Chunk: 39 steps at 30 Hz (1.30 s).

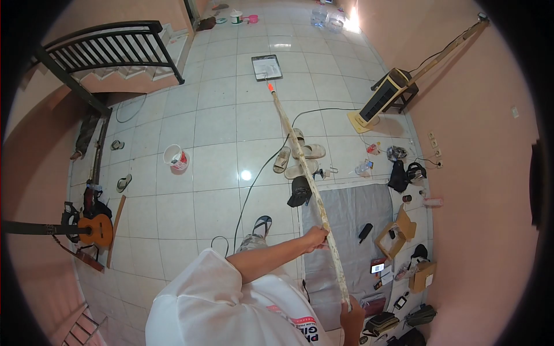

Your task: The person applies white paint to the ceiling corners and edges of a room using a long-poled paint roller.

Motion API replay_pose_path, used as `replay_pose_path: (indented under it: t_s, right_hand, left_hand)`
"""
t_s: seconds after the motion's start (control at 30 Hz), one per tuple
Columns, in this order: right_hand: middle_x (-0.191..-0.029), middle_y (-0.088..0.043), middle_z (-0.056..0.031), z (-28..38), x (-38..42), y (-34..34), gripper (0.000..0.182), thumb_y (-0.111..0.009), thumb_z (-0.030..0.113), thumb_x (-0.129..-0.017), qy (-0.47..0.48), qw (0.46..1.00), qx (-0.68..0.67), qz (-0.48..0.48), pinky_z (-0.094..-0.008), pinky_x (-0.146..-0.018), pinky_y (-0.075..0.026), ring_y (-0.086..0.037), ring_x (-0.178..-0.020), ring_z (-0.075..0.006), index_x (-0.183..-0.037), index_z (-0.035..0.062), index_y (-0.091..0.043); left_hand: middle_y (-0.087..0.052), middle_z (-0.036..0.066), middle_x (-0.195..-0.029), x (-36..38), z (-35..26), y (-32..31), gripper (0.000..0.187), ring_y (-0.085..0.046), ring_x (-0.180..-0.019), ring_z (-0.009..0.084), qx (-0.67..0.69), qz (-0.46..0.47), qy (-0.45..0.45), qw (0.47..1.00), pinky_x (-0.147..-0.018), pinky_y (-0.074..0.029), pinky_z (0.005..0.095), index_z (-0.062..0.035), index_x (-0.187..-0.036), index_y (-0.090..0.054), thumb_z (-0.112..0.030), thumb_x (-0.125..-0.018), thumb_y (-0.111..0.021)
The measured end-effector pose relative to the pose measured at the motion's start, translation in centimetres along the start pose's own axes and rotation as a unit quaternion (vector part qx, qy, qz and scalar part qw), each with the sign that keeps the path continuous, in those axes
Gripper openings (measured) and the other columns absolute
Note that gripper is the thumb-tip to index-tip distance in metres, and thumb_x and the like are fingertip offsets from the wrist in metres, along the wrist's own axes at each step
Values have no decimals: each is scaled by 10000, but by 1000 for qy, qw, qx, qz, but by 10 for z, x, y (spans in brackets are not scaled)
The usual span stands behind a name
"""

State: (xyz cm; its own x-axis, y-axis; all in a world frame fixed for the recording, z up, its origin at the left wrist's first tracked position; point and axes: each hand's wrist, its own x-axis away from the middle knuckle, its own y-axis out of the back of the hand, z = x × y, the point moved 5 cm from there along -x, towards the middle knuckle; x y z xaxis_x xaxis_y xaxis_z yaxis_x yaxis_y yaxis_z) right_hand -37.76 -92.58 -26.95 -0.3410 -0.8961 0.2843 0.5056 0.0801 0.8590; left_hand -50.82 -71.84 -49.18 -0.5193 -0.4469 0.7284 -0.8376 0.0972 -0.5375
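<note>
A long, paint-spattered pole (306, 170) slants away from me across the floor. My left hand (315, 239) is closed around it partway along. Near its close end, my right hand (351, 316) grips the same pole, fingers wrapped and partly hidden. An orange handle (270, 87) sits at the far tip, joined to a thin metal roller frame that reaches the black-rimmed paint tray (281, 74). White material lies inside the tray; the roller itself is hard to make out. The pole passes above several sandals (282, 160) and a black cap-like item (299, 191).
A grey mat (352, 202) carries scattered items, with an open cardboard box (405, 225) at its right. A tower fan (378, 102) stands near the right wall, its dark cable (254, 183) crossing the tiles. To the left are a white bucket (174, 157) and a guitar (98, 230).
</note>
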Motion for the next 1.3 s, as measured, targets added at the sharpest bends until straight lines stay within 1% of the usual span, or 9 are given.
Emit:
replay_pose_path:
  t_s: [0.27, 0.33, 0.53, 0.63, 0.73, 0.83, 0.93, 1.03, 1.3]
  right_hand:
    - [-753, -644, -246, -17, 21, 17, 308, -630, 267, -871, -72, 996, 24, 49, -489, -632, -499, -653, -727, -432, -1096, 59, -660]
    - [-743, -643, -246, -7, 25, 25, 317, -635, 275, -868, -95, 994, 10, 58, -487, -630, -498, -656, -722, -428, -1099, 59, -661]
    - [-762, -641, -262, -21, 14, -2, 311, -626, 282, -873, -38, 998, 52, 20, -501, -648, -500, -644, -747, -447, -1099, 71, -662]
    - [-790, -643, -267, -5, -15, -18, 305, -613, 287, -878, 20, 1000, -18, -14, -514, -662, -499, -629, -771, -468, -1100, 83, -662]
    - [-856, -648, -253, 18, -29, -20, 286, -610, 251, -877, -55, 998, 10, 34, -473, -687, -493, -619, -836, -466, -1068, 44, -660]
    - [-866, -648, -256, 5, -20, -18, 276, -609, 237, -876, -45, 998, 0, 35, -467, -689, -496, -623, -837, -463, -1063, 43, -665]
    - [-864, -659, -242, -17, 3, -7, 280, -600, 263, -878, -8, 999, -35, 18, -496, -694, -504, -628, -838, -466, -1094, 94, -663]
    - [-865, -658, -243, -16, 21, 11, 282, -598, 252, -878, -49, 998, -12, 35, -491, -701, -504, -630, -846, -460, -1096, 86, -663]
    - [-895, -656, -255, 0, -26, -32, 322, -614, 286, -880, -20, 999, -29, 23, -499, -729, -500, -623, -871, -468, -1120, 77, -662]
  left_hand:
    - [-617, 80, -942, 23, 13, -23, 207, -657, -795, 207, 15, 13, 17, 1000, -763, -603, 429, -39, -1119, -527, -188, -984, -477]
    - [-614, 62, -958, 29, 19, -26, 188, -648, -845, 197, 15, 12, 33, 999, -792, -579, 425, -63, -1105, -533, -201, -991, -473]
    - [-621, 50, -989, 11, 13, -13, 184, -634, -863, 197, -17, -12, 51, 998, -836, -548, 440, -87, -1104, -547, -209, -990, -469]
    - [-628, 55, -962, -14, -7, 9, 202, -638, -850, 199, -35, -23, 20, 999, -795, -552, 442, -82, -1096, -556, -230, -996, -461]
    - [-636, 56, -893, -18, -22, 19, 239, -642, -796, 194, -13, -46, -3, 999, -708, -567, 432, -68, -1061, -574, -268, -1002, -457]
    - [-633, 53, -905, -18, -18, 18, 248, -640, -796, 190, -19, -32, 3, 999, -713, -572, 425, -67, -1062, -574, -284, -1004, -469]
    - [-613, 45, -925, -4, 9, 1, 249, -642, -821, 175, -40, -11, 18, 999, -738, -590, 402, -67, -1091, -560, -287, -1003, -482]
    - [-602, 39, -928, 11, 28, -14, 245, -638, -843, 174, 5, 12, 42, 999, -755, -592, 407, -68, -1103, -553, -280, -1001, -485]
    - [-629, 35, -904, -31, -7, 29, 222, -643, -795, 190, -24, -57, -1, 998, -695, -545, 398, -115, -1048, -593, -286, -994, -462]
